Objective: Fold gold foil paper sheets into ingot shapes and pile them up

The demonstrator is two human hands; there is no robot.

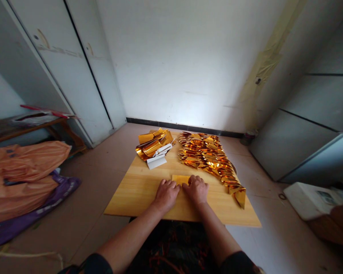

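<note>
A small sheet of gold foil paper (pixel 180 179) lies at the middle of the wooden board, between my two hands. My left hand (pixel 167 193) has its fingers curled at the sheet's left and near side. On the right, my right hand (pixel 198 189) bends its fingers over the sheet's other end, thumbs close together at the near edge. My palms partly hide the paper. Beyond them sits a loose pile of gold foil sheets (pixel 157 146) with a white-backed piece (pixel 156 161). Rows of folded gold foil pieces (pixel 208 152) spread along the right side.
The wooden board (pixel 134 194) is the work surface. White cabinets (pixel 63 68) stand at the left, near an orange bag (pixel 25 171) and a purple bag (pixel 45 205) below it. A grey fridge-like cabinet (pixel 308 118) and a white box (pixel 308 199) are at the right.
</note>
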